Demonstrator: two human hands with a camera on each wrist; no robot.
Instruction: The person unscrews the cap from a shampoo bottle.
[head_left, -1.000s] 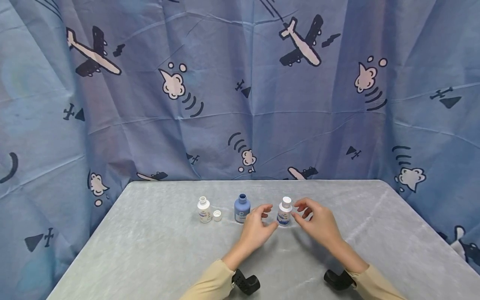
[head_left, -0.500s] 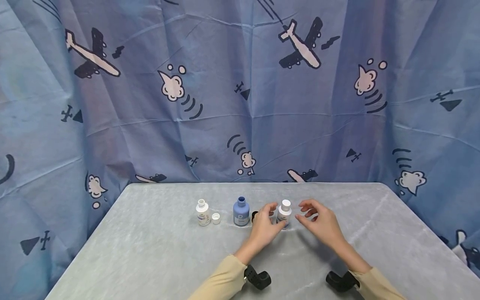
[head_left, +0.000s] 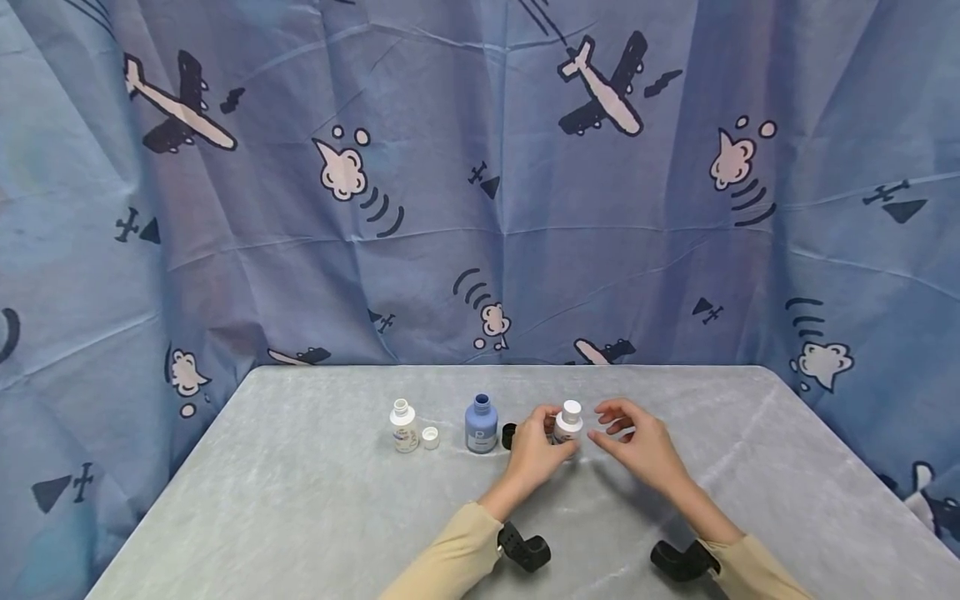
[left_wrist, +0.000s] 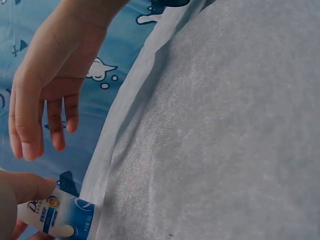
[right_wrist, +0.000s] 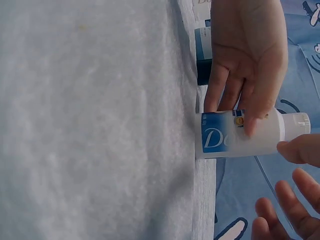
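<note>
A white bottle (head_left: pixel 567 422) with a white cap and a blue-and-white label stands upright on the table. My left hand (head_left: pixel 534 454) holds it from the left, thumb in front and fingers behind, as the right wrist view also shows with the bottle (right_wrist: pixel 250 135) between thumb and fingers. My right hand (head_left: pixel 637 442) hovers just to the right, fingers loosely bent with nothing in them. In the right wrist view its thumb (right_wrist: pixel 300 149) lies close to the cap (right_wrist: pixel 296 125); in the head view a narrow gap separates them.
To the left, a blue bottle (head_left: pixel 481 425) stands uncapped, with a black cap (head_left: pixel 509 435) beside it. Farther left is an uncapped white bottle (head_left: pixel 404 427) and a small white cap (head_left: pixel 431 437). Behind the grey-covered table (head_left: pixel 300 500) hangs a blue patterned curtain (head_left: pixel 420 167).
My left hand has moved right and taken hold of the capped white bottle, uncovering the black cap. My right hand has drawn back slightly and stays beside the bottle.
</note>
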